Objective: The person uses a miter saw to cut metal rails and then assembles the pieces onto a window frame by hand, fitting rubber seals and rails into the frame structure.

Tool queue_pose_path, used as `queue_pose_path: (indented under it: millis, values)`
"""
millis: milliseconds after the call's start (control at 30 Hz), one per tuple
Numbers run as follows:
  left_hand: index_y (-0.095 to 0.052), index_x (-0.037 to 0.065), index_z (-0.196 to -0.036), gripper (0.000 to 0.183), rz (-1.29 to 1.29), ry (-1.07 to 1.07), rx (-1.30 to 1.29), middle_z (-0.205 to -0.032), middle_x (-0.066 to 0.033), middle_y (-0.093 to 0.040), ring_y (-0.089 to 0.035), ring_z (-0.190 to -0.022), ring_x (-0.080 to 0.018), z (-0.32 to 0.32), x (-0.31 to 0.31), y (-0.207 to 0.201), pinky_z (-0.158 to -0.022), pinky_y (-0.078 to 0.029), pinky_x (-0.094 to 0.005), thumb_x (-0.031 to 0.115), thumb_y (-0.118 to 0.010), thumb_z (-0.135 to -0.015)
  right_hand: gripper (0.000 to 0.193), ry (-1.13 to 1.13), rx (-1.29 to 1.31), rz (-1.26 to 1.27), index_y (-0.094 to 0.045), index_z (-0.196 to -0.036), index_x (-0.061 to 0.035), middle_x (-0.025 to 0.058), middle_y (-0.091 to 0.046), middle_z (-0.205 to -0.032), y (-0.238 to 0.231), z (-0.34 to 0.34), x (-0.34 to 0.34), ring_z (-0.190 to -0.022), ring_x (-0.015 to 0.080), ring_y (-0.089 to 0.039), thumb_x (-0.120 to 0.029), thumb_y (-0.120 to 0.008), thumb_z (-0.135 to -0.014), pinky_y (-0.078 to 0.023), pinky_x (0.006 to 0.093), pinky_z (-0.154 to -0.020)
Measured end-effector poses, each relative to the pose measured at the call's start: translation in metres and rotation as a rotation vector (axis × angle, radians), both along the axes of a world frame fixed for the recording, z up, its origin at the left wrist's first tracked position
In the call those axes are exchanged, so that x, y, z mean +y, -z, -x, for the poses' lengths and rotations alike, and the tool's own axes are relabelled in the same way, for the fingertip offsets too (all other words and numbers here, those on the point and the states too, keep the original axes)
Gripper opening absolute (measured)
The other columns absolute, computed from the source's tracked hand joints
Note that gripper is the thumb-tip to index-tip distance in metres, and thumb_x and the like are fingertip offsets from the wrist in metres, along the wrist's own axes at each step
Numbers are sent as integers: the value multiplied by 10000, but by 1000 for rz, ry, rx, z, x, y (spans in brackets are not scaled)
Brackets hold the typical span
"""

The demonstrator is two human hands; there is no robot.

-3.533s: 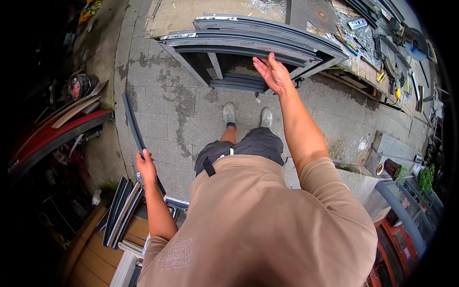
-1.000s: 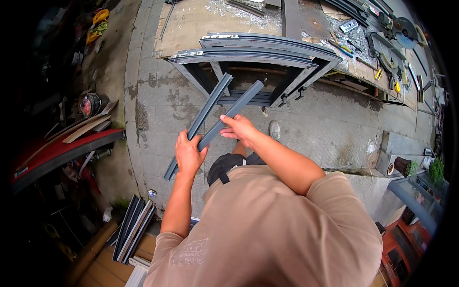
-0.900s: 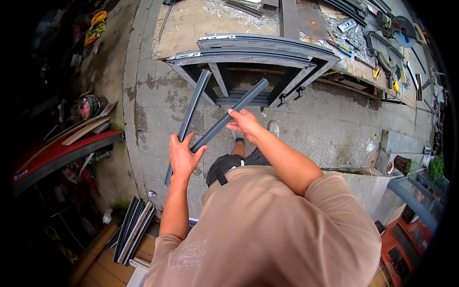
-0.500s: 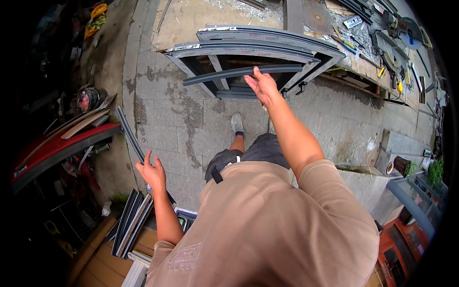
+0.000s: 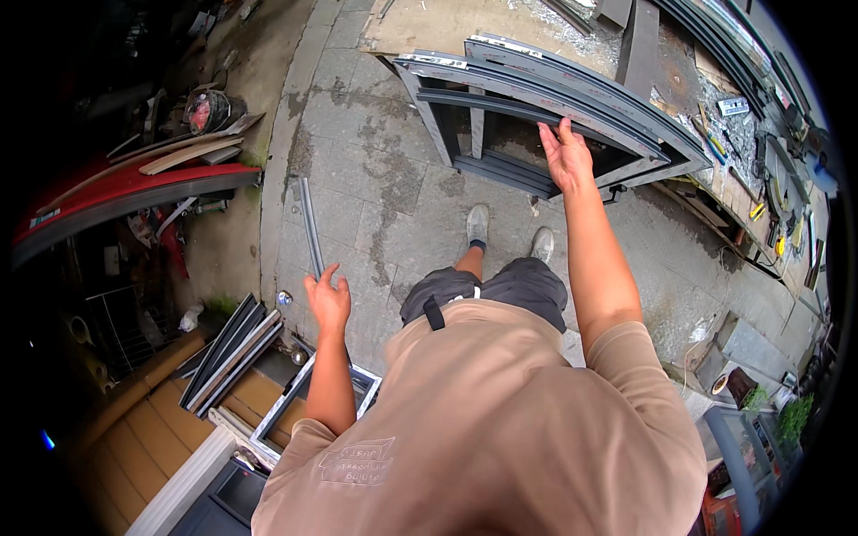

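My left hand point(image 5: 329, 302) is raised at the left with a narrow grey profile strip point(image 5: 308, 219) in its grip, the strip's far end pointing away from me over the paving. My right hand point(image 5: 568, 161) reaches forward, palm turned up, its fingertips closed on a second dark grey strip point(image 5: 487, 104). This strip lies lengthwise across the upper part of a grey window frame point(image 5: 429, 121). Fingers hide part of it. Another similar frame point(image 5: 572, 76) stands right behind, both leaning against a workbench point(image 5: 420, 27).
Tools and shavings lie on the bench, near pliers point(image 5: 715, 143). Cut profiles point(image 5: 237, 357) are stacked at lower left beside a small white-edged frame point(image 5: 366, 380). Wood strips point(image 5: 192, 156) rest on a red surface point(image 5: 134, 196). My shoes point(image 5: 478, 223) stand on grey paving.
The view has turned, so the bench and frames sit farther right. The right-hand strip has gone from in front of the frame to along its top bar. Both hands keep their strips.
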State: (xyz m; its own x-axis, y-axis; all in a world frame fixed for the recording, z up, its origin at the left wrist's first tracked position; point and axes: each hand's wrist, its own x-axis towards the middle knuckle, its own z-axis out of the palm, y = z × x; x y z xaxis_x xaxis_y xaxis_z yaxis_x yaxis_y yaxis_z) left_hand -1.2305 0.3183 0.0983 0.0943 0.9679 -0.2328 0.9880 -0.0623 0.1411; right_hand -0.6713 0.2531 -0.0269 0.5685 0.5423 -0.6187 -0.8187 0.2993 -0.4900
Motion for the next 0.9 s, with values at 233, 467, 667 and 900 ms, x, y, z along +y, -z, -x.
queue_pose_path:
  millis: [233, 467, 667, 900]
  values:
    - [-781, 205, -1269, 352, 43, -51, -2, -1299, -303, -576, -579, -1272, -474, 13, -6, 7, -1084, -489, -487, 195, -746, -919, 379, 41, -71, -57, -542, -1425, -54, 137, -639, -1375, 17, -1, 3, -1189, 352, -715, -207, -634, -1091, -639, 389, -992]
    - [-785, 218, -1263, 350, 31, -11, -10, -1273, -292, -580, -590, -1235, -468, 34, -23, 15, -1071, -496, -479, 176, -749, -918, 365, 31, -155, -89, -563, -1425, -61, 118, -671, -1381, 27, -4, 2, -1168, 308, -733, -186, -635, -1089, -653, 336, -949]
    - [-795, 222, -1247, 331, 81, -54, 27, -1272, -295, -579, -592, -1235, -465, 46, -28, 18, -1071, -496, -471, 185, -749, -921, 335, 33, -224, -69, -595, -1371, -47, 112, -698, -1327, 36, -4, 2, -1153, 305, -739, -186, -662, -1073, -653, 316, -946]
    - [-799, 231, -1240, 322, 131, -66, 50, -1263, -287, -586, -593, -1237, -459, 64, -32, 21, -1082, -491, -477, 200, -752, -922, 335, 78, -241, -81, -598, -1375, -50, 105, -715, -1294, 42, -1, 7, -1093, 276, -761, -183, -663, -1074, -657, 306, -913]
